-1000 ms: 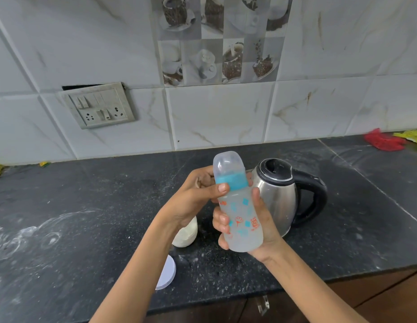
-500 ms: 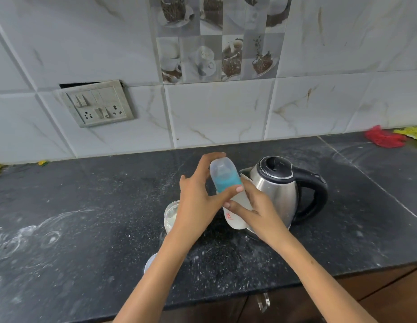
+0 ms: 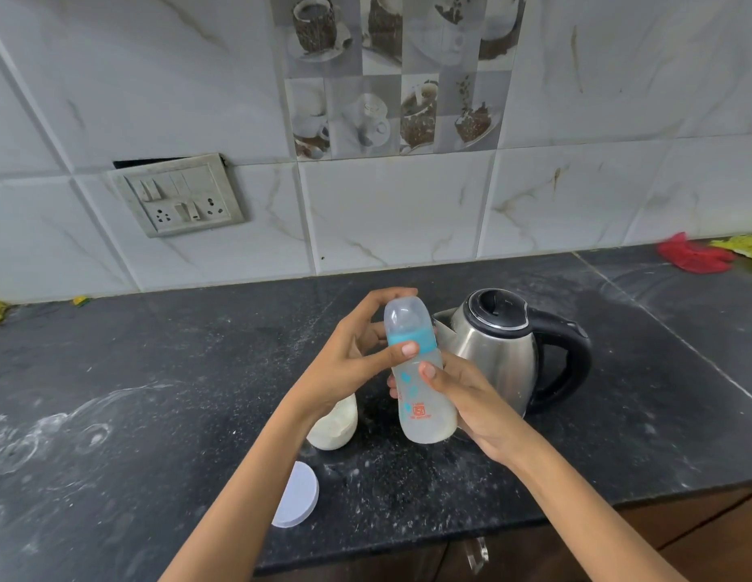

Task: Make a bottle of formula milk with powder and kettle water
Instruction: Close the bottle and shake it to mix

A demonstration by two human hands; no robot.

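Capped translucent baby bottle with a blue collar [image 3: 420, 380] held over the black stone counter [image 3: 156, 392].
Right hand [image 3: 475, 403] fingers clamp its body steady; left hand [image 3: 357, 354] fingers pinch the collar, probably tightening it.

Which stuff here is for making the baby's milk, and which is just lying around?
For the milk: baby bottle, held by the left hand and right hand; kettle; powder jar; jar lid.

Just lying about: red rag; yellow rag; switchboard.

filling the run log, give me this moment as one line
left hand: grips bottle collar | right hand: holds bottle body | bottle: capped, off counter | kettle: behind, lid shut
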